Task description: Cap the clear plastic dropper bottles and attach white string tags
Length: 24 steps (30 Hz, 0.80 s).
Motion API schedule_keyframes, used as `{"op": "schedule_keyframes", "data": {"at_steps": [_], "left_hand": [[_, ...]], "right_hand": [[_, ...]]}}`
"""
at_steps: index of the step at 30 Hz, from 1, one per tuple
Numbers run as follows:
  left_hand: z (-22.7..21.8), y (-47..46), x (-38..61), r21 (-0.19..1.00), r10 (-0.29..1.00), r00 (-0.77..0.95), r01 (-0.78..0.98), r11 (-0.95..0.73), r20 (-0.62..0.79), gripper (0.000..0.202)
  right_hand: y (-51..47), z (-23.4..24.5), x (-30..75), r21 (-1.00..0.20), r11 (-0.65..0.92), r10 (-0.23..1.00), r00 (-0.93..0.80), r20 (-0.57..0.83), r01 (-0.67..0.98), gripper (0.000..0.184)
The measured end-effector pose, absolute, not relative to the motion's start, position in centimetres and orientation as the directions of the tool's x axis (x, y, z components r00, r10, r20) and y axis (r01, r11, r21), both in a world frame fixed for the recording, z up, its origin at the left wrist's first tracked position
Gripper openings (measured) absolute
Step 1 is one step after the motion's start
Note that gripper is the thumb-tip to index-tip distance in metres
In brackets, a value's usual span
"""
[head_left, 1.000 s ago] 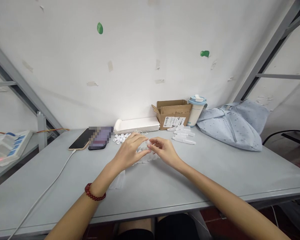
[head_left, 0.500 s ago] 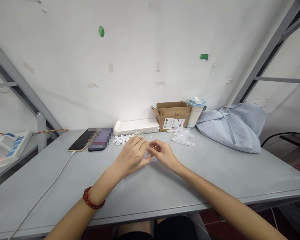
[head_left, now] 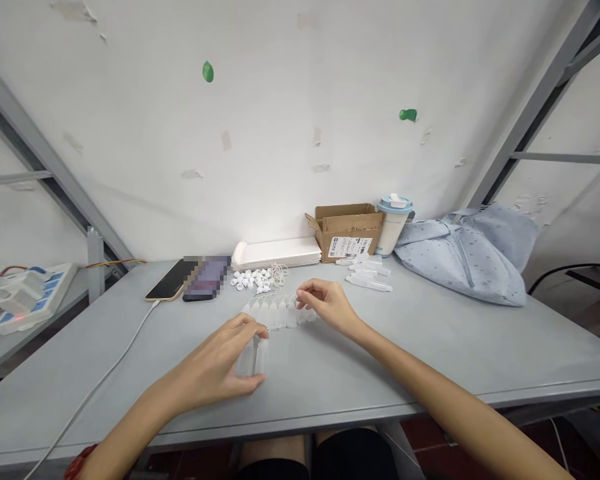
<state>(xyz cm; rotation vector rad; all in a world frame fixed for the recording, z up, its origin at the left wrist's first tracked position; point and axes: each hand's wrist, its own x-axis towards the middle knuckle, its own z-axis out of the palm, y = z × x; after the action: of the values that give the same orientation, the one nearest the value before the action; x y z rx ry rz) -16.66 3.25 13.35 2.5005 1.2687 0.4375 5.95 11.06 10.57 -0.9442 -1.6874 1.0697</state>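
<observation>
Vials [head_left: 273, 316] are sitting corded, loose caps [head_left: 249, 279] remaining far left; left hand [head_left: 217, 363] is bracketing tubes [head_left: 262, 357], fingers spread; right hand [head_left: 329, 308] is pinching, object unclear.

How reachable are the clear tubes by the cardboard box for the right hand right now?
Likely yes: the right hand is close to the clear tubes in front of the cardboard box, and nothing seems to stand between. Whether it is pinching something is hard to tell.
</observation>
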Motion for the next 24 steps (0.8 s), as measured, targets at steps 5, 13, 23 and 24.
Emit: {"op": "schedule_keyframes", "data": {"at_steps": [5,13,23,24], "left_hand": [[13.27,3.53,-16.89,0.392,0.813,0.578,0.734,-0.554,0.066,0.034],[13.19,4.1,-17.23,0.36,0.807,0.591,0.75,-0.554,0.011,0.034],[13.57,3.94,-17.26,0.355,0.802,0.596,0.757,-0.549,-0.031,0.034],[13.6,3.92,-17.24,0.354,0.803,0.594,0.76,-0.545,-0.038,0.035]], "right_hand": [[11.22,10.72,6.06,-0.929,0.333,0.915,-0.291,0.278,0.161,0.02],[11.44,10.98,6.39,-0.928,0.33,0.923,-0.263,0.28,0.171,0.022],[11.48,10.9,6.43,-0.924,0.328,0.925,-0.263,0.273,0.194,0.019],[11.49,10.89,6.45,-0.924,0.329,0.925,-0.263,0.274,0.195,0.019]]}}
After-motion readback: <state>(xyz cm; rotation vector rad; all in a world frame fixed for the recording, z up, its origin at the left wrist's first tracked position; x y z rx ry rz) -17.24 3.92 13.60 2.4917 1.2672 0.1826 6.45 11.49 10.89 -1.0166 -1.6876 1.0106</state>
